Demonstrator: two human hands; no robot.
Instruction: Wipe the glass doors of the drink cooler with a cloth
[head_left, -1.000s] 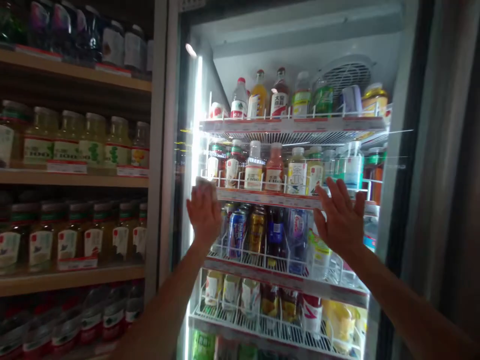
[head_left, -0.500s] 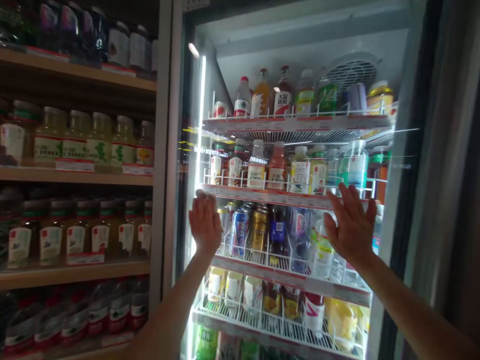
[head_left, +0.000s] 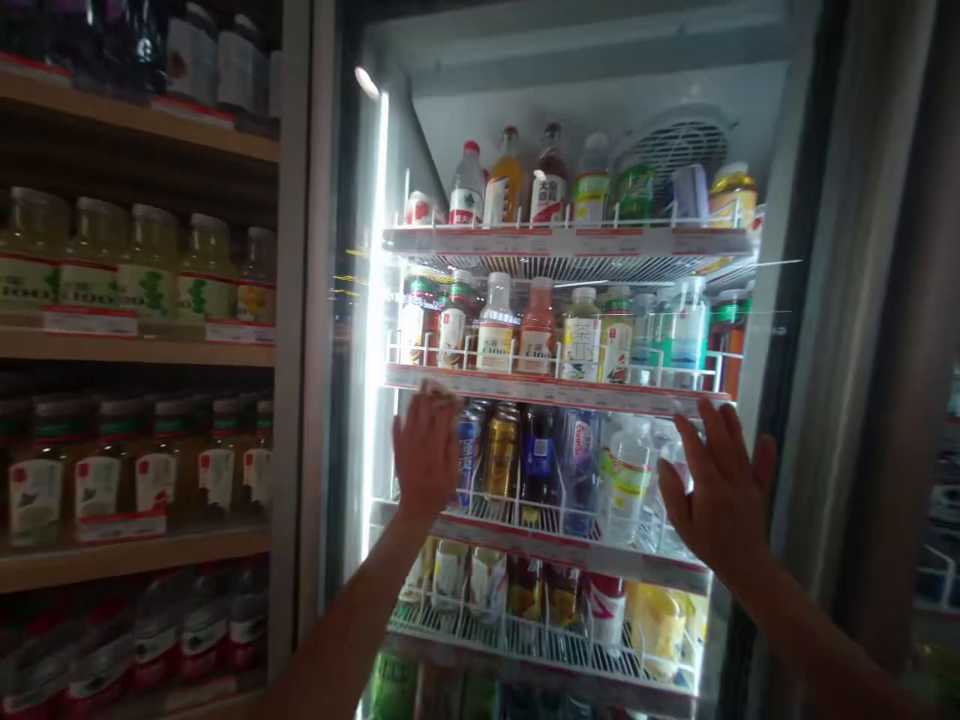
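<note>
Both my hands are raised in front of a lit drinks fridge (head_left: 566, 392) with several wire shelves. My left hand (head_left: 427, 455) is at the left, fingers up and extended, in front of the third shelf near a gold can (head_left: 501, 450) and a blue can (head_left: 468, 445). My right hand (head_left: 716, 485) is spread at the right, near a clear bottle with a green label (head_left: 628, 480). Neither hand holds anything I can see. Light streaks look like reflections on glass; whether the palms touch it, I cannot tell. A dim patch at my left fingertips is blurred.
Left of the fridge stands a wooden shelf unit (head_left: 135, 345) with rows of juice bottles (head_left: 154, 260) and red-capped bottles (head_left: 202, 620). A metal post (head_left: 294, 330) separates it from the fridge. A dark frame (head_left: 806, 300) borders the fridge's right side.
The view has shifted to the right, so the fridge and shelves sit further left. My left hand appears further right against the fridge, now over the blue can; both hands stay raised and open.
</note>
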